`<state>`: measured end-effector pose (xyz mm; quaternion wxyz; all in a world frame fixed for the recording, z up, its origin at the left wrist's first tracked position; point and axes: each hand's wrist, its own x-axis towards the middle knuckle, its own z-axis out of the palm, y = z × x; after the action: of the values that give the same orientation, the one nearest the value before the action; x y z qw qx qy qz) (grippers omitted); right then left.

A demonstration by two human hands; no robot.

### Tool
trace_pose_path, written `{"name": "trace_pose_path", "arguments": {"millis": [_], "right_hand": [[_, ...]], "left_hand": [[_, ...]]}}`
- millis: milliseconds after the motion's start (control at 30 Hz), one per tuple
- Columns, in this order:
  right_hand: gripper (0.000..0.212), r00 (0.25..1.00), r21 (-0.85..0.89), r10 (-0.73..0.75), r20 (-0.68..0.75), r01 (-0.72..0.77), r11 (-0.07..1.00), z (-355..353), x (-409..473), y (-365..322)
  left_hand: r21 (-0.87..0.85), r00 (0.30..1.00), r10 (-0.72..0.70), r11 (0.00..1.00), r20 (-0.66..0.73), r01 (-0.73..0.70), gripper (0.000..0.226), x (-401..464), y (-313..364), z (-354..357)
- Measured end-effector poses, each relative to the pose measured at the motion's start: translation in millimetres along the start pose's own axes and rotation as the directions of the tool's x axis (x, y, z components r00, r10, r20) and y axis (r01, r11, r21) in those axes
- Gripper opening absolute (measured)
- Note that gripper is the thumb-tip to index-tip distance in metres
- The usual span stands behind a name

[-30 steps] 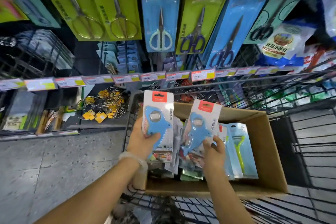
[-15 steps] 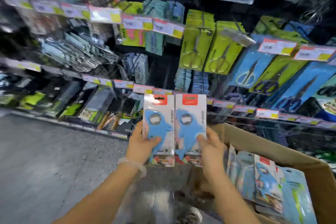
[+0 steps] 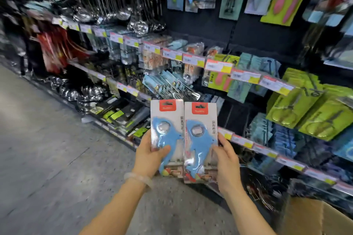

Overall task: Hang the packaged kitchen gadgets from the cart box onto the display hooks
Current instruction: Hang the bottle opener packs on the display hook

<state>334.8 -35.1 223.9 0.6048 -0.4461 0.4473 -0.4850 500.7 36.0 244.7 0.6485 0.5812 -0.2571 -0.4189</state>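
Head view: a tall dark display wall [image 3: 200, 30] fills the back, packed with hanging packs, price tags and shiny ladles [image 3: 137, 23]. The grey floor [image 3: 47, 149] runs along the left. A corner of the brown cardboard box [image 3: 313, 217] shows at the bottom right. Green scissor packs [image 3: 309, 112] hang on the right.

In the middle, 2 packs are held up side by side, edges touching, in front of the lower shelves. Each has a red top and a blue fish-shaped bottle opener inside. The left hand [image 3: 149, 155] grips the left opener pack [image 3: 167, 135], thumb across its front. The right hand [image 3: 227, 158] grips the right opener pack [image 3: 200, 139] at its right edge, thumb on the front. A pale bracelet [image 3: 138, 178] sits on the left wrist.
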Motion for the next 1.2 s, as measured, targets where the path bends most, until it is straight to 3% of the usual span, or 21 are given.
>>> {"name": "trace_pose_path", "arguments": {"millis": [167,267,467,733,1200], "right_hand": [[0.039,0.985,-0.03,-0.056,0.162,0.062,0.998,25.4,36.2,-11.0],[0.044,0.977,-0.038,-0.11,0.18,0.119,0.992,36.3,70.8,-23.5],[0.055,0.949,-0.045,-0.266,0.168,0.277,0.96,50.5,148.1,-78.2],[0.052,0.868,-0.01,-0.478,0.135,0.483,0.875,68.9,219.6,-135.9],[0.056,0.803,-0.086,-0.592,0.061,0.596,0.799,118.1,282.1,-194.7]], "left_hand": [[-0.045,0.999,0.028,0.999,-0.037,-0.03,0.051,35.3,20.5,6.3],[-0.054,0.998,0.055,0.997,-0.041,-0.057,0.051,65.7,34.2,19.4],[-0.009,0.986,0.166,0.986,-0.024,-0.166,0.053,132.9,84.5,55.5],[0.039,0.944,0.329,0.943,0.017,-0.33,0.051,198.8,141.7,94.4],[-0.15,0.888,0.432,0.899,0.157,-0.41,0.053,292.8,206.1,108.3]]}}
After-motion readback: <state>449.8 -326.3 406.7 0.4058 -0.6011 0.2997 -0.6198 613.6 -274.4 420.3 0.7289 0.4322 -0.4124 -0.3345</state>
